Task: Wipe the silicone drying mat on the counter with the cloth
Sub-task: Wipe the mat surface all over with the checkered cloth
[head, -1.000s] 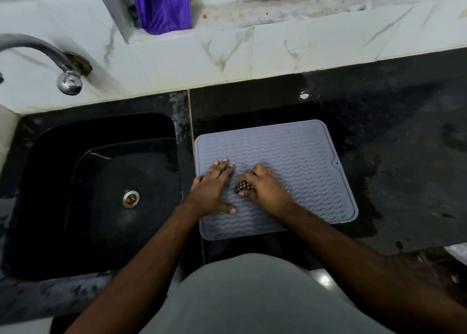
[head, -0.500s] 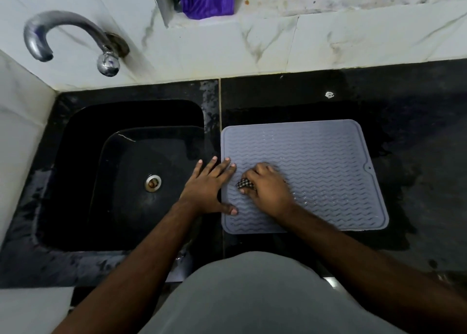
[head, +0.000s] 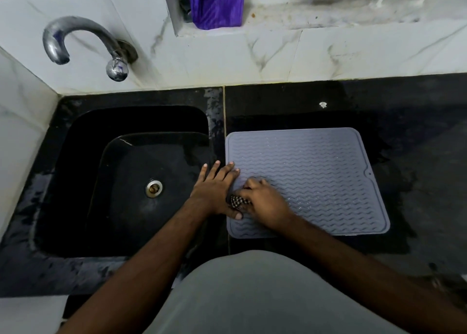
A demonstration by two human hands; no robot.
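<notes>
Counter [head: 417,182]: black stone, wet-looking patches around the mat. Sink [head: 75,172]: black basin just left of the mat, drain in its floor, tap [head: 75,39] on the tiled wall behind it. Mat [head: 316,179]: grey silicone, wavy ribs, flat on the counter, its left edge just beside the sink rim. Left hand [head: 214,189]: fingers spread flat, pressing on the mat's left edge, part of it over the counter strip between mat and sink; looks like it pins the mat. Right hand [head: 265,202]: on the mat's left-front part, fingers curled over the cloth [head: 237,202]. Cloth: small checkered wad, mostly hidden, only a corner shows between the two hands, touching the mat. Progress: wiping under way at the mat's left side. Glints on the ribs toward the mat's middle and right suggest droplets, so likely most of the mat is left. Which parts are done, cannot tell.
</notes>
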